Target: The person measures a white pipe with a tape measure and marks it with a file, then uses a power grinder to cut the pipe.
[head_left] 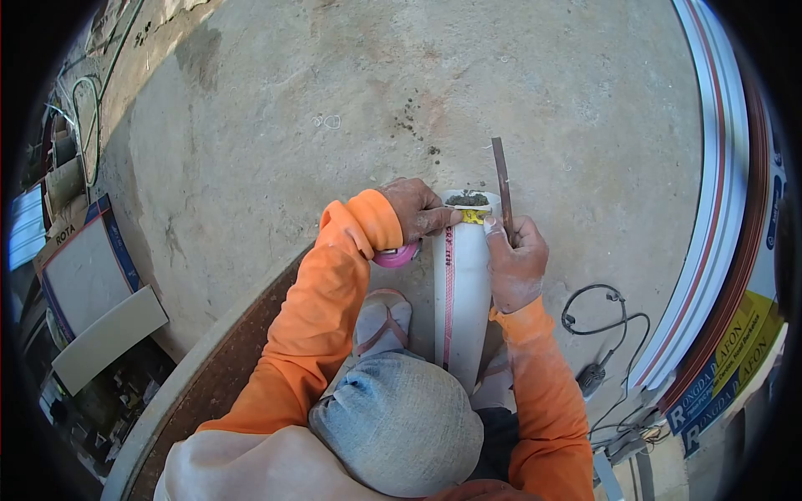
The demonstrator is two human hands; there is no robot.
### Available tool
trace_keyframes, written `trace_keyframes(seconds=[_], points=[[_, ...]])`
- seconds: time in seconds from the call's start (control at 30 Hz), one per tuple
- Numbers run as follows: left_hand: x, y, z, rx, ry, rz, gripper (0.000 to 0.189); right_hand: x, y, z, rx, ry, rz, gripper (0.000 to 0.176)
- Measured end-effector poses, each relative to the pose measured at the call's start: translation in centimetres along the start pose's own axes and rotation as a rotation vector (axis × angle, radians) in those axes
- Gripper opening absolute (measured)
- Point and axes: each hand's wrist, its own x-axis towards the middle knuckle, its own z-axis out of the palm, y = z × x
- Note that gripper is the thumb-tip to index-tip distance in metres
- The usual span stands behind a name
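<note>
A white pipe with red lettering along it stands between my feet. Dark, crumbly material fills its upper opening. My left hand is closed around a pink tape measure, and its thumb presses the short yellow tape blade across the pipe just below the rim. At the blade's other end is my right hand, fingers closed, its thumb against the pipe's side. A thin, flat, dark brown strip sticks up from the right fingers; its lower end is hidden in them.
Crumbs of dark material lie on the concrete floor. A black cable curls at right, near long white panels and printed boxes. At left are a framed board and a rusty-sided trough edge.
</note>
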Motion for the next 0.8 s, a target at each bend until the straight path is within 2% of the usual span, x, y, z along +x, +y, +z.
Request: trace_keyframes(seconds=[0.17,0.5,0.57,0.67,0.73,0.8], points=[[0.2,-0.2,0.2,0.053,0.016,-0.015,0.045,0.1,0.4,0.1,-0.023,0.01,-0.052,0.02],[0.3,-0.5,-0.9,-0.091,-0.041,0.102,0.031,1.8,-0.8,0.3,-0.023,0.003,-0.019,0.018],[0.2,-0.1,-1.3,-0.096,-0.055,0.11,0.031,2.4,-0.8,0.3,-0.107,-0.028,-0.108,0.02],[0.3,0.1,-1.6,-0.075,0.015,0.157,0.03,2.8,-0.4,0.5,-0.063,-0.02,-0.115,0.021],[0.8,-0.1,-2.2,-0.155,-0.117,0.144,0.027,3.0,-0.4,0.6,-0.032,-0.041,-0.14,0.023],[1.3,-0.4,-2.8,-0.109,-0.133,0.163,0.025,3.1,-0.8,0.6,0.002,-0.062,-0.166,0.025]])
